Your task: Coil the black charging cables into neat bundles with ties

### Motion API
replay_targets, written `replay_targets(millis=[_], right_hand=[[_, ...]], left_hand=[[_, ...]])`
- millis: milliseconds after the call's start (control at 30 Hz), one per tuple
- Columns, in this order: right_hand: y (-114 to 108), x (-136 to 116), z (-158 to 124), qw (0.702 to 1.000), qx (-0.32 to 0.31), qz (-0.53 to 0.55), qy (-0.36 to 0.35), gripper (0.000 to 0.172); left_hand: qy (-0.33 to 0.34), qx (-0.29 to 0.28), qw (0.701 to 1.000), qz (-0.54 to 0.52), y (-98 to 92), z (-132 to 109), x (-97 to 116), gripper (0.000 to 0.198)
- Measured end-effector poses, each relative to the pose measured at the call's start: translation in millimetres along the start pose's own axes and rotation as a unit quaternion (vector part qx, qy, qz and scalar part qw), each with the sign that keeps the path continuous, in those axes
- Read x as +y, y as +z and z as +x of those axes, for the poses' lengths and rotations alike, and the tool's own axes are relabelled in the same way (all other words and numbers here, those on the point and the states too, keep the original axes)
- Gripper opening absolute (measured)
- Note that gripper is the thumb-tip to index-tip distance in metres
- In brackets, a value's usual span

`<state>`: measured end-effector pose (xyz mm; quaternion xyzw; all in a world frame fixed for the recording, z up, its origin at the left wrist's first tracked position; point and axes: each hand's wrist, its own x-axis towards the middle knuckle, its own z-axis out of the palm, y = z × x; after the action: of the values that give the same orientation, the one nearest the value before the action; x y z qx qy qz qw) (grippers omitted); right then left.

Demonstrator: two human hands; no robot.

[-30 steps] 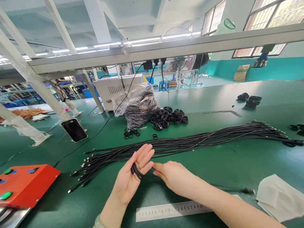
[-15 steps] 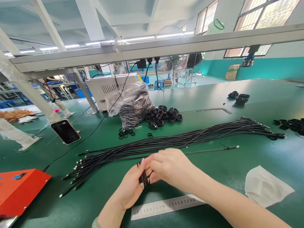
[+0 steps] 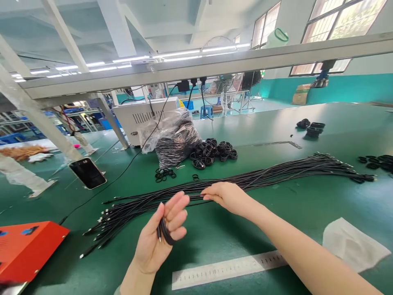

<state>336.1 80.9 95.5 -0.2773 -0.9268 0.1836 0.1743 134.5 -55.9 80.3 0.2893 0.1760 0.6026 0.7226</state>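
Green tabletop (image 3: 301, 225) is spreading wide, glossy toward the windows (image 3: 346, 28); pale metal rail (image 3: 196, 63) is crossing above it; teal-banded wall (image 3: 344, 88) is running behind at right. Left to right: red angular box (image 3: 30, 250) is sitting at the edge, dark phone (image 3: 87, 173) is leaning by a post, crinkled clear bag (image 3: 176, 143) is bulging beside round black coils (image 3: 211, 152), thin black cable bundle (image 3: 276, 170) is stretching lengthwise, white ruler (image 3: 227, 270) is lying flat nearer, limp white cloth (image 3: 353, 243) is lying at right. Left hand (image 3: 161, 233) is turning palm up, fingers loosely spread, a coiled black cable (image 3: 166, 233) lying across it. Right hand (image 3: 227, 197) is hovering over the bundle's near side, thumb and fingertips meeting; cannot tell whether they are pinching a strand
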Motion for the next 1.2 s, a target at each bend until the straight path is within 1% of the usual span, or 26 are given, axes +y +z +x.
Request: replay_targets(millis=[33, 100, 167, 267, 367, 500, 567, 633, 667, 700, 767, 833, 867, 900, 967, 1000, 1067, 1133, 1200], right_hand=[[3, -2, -1, 1.0, -0.021, -0.001, 0.008, 0.028], [7, -9, -5, 0.998, -0.056, -0.017, 0.014, 0.03], [8, -20, -10, 0.995, -0.079, -0.056, 0.021, 0.03], [5, -37, -18, 0.985, -0.111, -0.128, 0.016, 0.022], [1, -54, -26, 0.976, -0.133, -0.17, -0.004, 0.019], [3, -72, -35, 0.971, -0.149, -0.183, -0.043, 0.014], [3, -77, -37, 0.967, -0.158, -0.186, -0.076, 0.013], [-1, -79, -39, 0.962, -0.16, -0.186, -0.116, 0.015], [-4, -79, -38, 0.962, -0.15, -0.186, -0.131, 0.016], [-7, -78, -38, 0.964, -0.131, -0.185, -0.141, 0.017], [-13, -72, -33, 0.971, -0.075, -0.176, -0.144, 0.018], [-14, -63, -26, 0.977, -0.018, -0.161, -0.135, 0.019], [-13, -58, -22, 0.981, 0.006, -0.149, -0.126, 0.018], [-12, -54, -18, 0.985, 0.028, -0.132, -0.111, 0.017], [-7, -46, -12, 0.994, 0.053, -0.07, -0.066, 0.018], [-3, -43, -9, 0.998, 0.05, -0.024, -0.039, 0.019], [4, -37, -6, 0.996, 0.015, 0.087, 0.008, 0.021], [12, -34, -4, 0.981, -0.035, 0.186, 0.034, 0.022], [21, -32, -4, 0.959, -0.064, 0.274, 0.046, 0.024]], left_hand=[[0.034, 0.005, 0.999, -0.009, -4.1, 1, 5, 0.046], [0.083, 0.027, 0.996, -0.024, -11.0, 5, 14, 0.048], [0.117, 0.051, 0.991, -0.034, -16.0, 7, 19, 0.049], [0.151, 0.085, 0.984, -0.034, -19.5, 10, 21, 0.051], [0.163, 0.137, 0.977, -0.018, -17.7, 13, 19, 0.05], [0.157, 0.219, 0.963, 0.026, -10.3, 18, 13, 0.045], [0.164, 0.246, 0.953, 0.061, -6.6, 21, 6, 0.04], [0.162, 0.259, 0.945, 0.114, -3.2, 22, -3, 0.035], [0.145, 0.257, 0.945, 0.145, -1.5, 22, -8, 0.032], [0.114, 0.247, 0.946, 0.175, 0.3, 21, -12, 0.031], [0.027, 0.204, 0.954, 0.219, 4.4, 18, -20, 0.03], [-0.056, 0.154, 0.96, 0.229, 8.8, 15, -25, 0.029], [-0.086, 0.135, 0.962, 0.223, 10.9, 13, -26, 0.029], [-0.107, 0.125, 0.963, 0.212, 12.8, 11, -27, 0.03], [-0.122, 0.122, 0.966, 0.191, 15.5, 8, -25, 0.034], [-0.119, 0.125, 0.968, 0.183, 16.0, 7, -24, 0.035], [-0.106, 0.128, 0.971, 0.172, 15.4, 5, -22, 0.037], [-0.106, 0.119, 0.974, 0.16, 12.8, 4, -20, 0.036], [-0.111, 0.11, 0.977, 0.146, 9.7, 4, -19, 0.032]])
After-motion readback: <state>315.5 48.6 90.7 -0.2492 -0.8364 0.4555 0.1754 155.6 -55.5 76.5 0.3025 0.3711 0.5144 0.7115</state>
